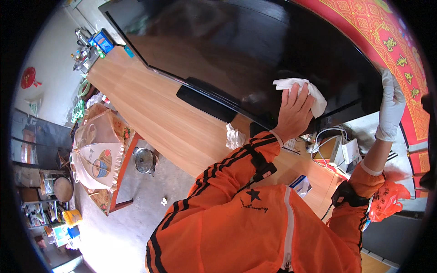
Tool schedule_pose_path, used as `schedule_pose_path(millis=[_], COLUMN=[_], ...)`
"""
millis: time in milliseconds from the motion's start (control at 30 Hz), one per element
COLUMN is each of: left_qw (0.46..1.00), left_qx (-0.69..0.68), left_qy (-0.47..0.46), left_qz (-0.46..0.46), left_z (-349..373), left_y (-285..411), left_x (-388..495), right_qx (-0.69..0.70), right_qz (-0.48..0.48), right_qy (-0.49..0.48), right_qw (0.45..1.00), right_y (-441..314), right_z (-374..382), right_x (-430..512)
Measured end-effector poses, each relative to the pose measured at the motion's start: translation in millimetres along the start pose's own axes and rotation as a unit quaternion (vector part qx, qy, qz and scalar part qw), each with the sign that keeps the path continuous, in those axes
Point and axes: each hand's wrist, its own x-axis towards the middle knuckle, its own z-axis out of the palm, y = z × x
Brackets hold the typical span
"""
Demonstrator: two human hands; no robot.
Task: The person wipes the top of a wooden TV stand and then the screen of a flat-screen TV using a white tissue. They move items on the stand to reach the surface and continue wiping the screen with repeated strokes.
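A large black flat-screen television (pixel 218 58) stands on a wood-grain tabletop (pixel 146 99), its black base (pixel 205 102) below the lower edge. My bare left hand (pixel 295 111) presses a folded white tissue (pixel 317 99) flat against the lower right of the screen, fingers spread over it. In a white glove, my right hand (pixel 391 105) grips the television's right edge; some of its fingertips are hidden at that edge. Crumpled white tissue (pixel 235 136) lies on the tabletop near my left forearm.
Right of the screen sit a white router (pixel 351 151) and looped cables (pixel 319 140). A blue-and-white box (pixel 300 186) lies near my torso. A red plastic bag (pixel 389 201) is by my right arm. Leftward stand a food-cover-topped table (pixel 119 204) and a lidded metal pot (pixel 144 160).
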Motion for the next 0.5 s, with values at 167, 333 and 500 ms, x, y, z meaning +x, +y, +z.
schedule_pose_path(millis=[167,333,500], left_qw=[0.988,0.953,0.931], left_qx=[0.042,-0.03,-0.086], left_qy=[0.012,0.242,0.302], left_qz=[-0.15,-0.18,-0.185], left_z=[-15,-63,-107], left_y=[-45,-150,-267], left_x=[23,64,78], right_qx=[-0.003,-0.012,-0.006], right_qz=[0.022,0.005,0.015], right_qy=[0.002,-0.017,-0.01], right_qw=[1.0,1.0,1.0], right_y=[12,23,27], right_z=[-6,-15,-19], right_x=[3,6,5])
